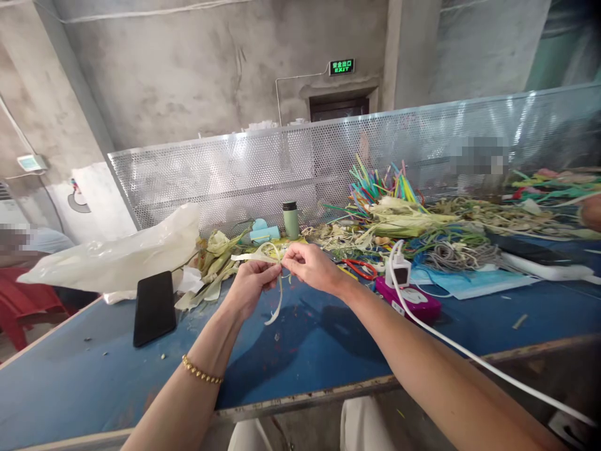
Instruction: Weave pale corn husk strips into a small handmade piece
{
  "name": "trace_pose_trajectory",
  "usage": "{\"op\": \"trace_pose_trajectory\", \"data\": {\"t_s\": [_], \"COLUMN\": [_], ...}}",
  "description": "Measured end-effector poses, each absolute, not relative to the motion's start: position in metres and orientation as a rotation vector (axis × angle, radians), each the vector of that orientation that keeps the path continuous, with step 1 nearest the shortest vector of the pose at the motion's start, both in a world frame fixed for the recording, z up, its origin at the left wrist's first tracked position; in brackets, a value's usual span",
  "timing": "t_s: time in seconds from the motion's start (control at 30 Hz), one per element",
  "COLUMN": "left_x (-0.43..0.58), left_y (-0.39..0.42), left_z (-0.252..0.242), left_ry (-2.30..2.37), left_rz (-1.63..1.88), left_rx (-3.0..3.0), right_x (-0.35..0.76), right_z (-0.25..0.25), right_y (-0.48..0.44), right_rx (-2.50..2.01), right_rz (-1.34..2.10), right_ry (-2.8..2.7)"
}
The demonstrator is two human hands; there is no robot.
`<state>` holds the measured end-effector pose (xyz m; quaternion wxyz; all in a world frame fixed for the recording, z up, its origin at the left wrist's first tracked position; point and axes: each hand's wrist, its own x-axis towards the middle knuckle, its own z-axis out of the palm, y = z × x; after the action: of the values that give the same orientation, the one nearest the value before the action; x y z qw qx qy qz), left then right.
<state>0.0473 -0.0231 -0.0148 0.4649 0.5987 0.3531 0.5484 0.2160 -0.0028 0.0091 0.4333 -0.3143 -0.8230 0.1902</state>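
Note:
Over the blue table (263, 376), my left hand (251, 285) and my right hand (312, 266) meet fingertip to fingertip. Both are closed in a pinch on a pale corn husk strip (251, 256). One wider piece of it sticks out to the left above my left fingers, a thin loop rises between the hands, and a narrow tail dangles below. My fingers hide the spot where they grip it. Behind my left hand lies a heap of dry corn husks (213, 275). Red-handled scissors (360, 269) rest to the right of my right hand.
A black phone (154, 308) and a plastic bag (126, 257) are on the left. A green tumbler (290, 220) stands behind my hands. To the right are a pink power strip (422, 304) with a white cable, a blue face mask (474, 283) and colourful sticks (375, 185). A perforated metal screen (253, 169) runs behind.

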Motion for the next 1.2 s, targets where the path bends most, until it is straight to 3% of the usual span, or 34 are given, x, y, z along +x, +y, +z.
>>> {"op": "trace_pose_trajectory", "data": {"t_s": [0.33, 1.2], "left_x": [0.043, 0.051], "left_y": [-0.019, -0.020], "left_z": [-0.014, -0.019], "left_ry": [0.860, 0.882], "left_rz": [1.486, 1.543], "left_rx": [1.221, 1.306], "right_x": [0.210, 0.201], "right_z": [0.004, -0.005], "right_y": [0.000, 0.001], "right_rx": [-0.818, -0.840], "right_rz": [0.007, 0.128], "right_ry": [-1.910, -2.093]}}
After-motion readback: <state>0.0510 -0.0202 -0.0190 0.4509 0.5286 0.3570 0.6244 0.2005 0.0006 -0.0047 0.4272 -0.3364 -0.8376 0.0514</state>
